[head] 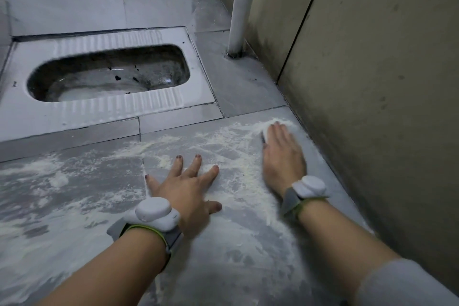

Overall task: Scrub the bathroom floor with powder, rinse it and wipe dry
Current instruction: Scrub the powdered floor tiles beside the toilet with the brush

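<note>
White powder lies smeared in streaks over the grey floor tiles in front of me. My left hand rests flat on the floor with its fingers spread and holds nothing. My right hand presses palm-down near the right wall, over a small white scrub pad with a dark edge. Only the pad's left side shows beside my fingers. A thicker heap of powder sits just past my right fingertips. Both wrists wear white sensor bands.
A squat toilet pan is set into a raised step at the back left. A white pipe rises from the floor by the right wall, which runs close along my right arm.
</note>
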Tool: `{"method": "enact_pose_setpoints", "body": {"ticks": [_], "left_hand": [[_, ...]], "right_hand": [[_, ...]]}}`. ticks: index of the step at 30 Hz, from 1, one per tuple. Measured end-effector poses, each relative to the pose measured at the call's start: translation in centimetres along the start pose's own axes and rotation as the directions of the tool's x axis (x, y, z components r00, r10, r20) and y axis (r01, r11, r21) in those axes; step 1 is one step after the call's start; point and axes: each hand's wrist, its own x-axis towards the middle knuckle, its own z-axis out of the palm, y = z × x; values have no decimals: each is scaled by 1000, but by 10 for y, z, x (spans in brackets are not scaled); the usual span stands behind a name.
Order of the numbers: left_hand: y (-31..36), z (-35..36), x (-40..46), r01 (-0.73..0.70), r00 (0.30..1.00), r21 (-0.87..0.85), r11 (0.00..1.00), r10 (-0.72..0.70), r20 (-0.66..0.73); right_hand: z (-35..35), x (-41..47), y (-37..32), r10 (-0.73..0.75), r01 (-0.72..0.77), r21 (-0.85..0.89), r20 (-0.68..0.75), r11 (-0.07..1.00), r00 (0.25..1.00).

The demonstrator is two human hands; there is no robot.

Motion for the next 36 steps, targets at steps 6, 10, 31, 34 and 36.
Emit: {"method": "enact_pose_setpoints", "body": {"ticks": [6,10,31,34,36], "left_hand": [[-18,-12,-2,-75,995,-98,992,68,-68],[-40,-7,-2,23,995,-54,998,-28,-92],[-45,24,-1,34,974,-49,998,-44,-220],[-47,26,0,36,976,-76,996,-51,-212],[-48,25,0,49,979,-81,996,-63,-192]], "right_hand": [[-18,-25,53,-243,248,-39,102,968,965],[-2,17,55,74,-73,-23,19,997,997],[7,30,-11,-96,90,89,62,992,993],[-8,10,3,-226,215,137,68,967,972],[-20,5,12,-263,239,207,95,949,960]]}}
